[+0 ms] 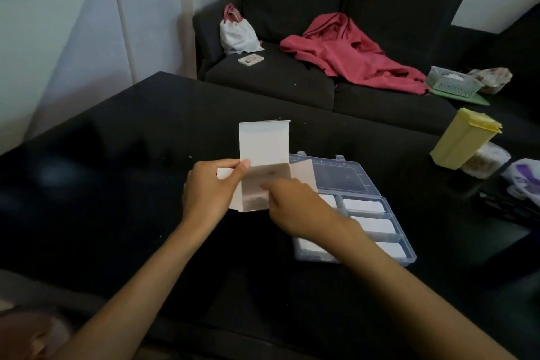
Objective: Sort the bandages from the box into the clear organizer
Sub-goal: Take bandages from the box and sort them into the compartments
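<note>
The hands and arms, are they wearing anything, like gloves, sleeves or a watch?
No. The left hand and right hand wear no gloves, and no rings or watch show. Both forearms are uncovered down to the picture's bottom edge, with no sleeves in sight.

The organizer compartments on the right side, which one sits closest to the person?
The nearest right-hand compartment of the clear organizer, at its front corner. Like the two beyond it, it holds white bandages, but it lies lowest in the head view.

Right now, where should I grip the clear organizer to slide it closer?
Grip the clear organizer by its near right corner rim, coming from the right. That edge is bare; the right hand and open box cover its left side, and the lid lies flat behind.
</note>
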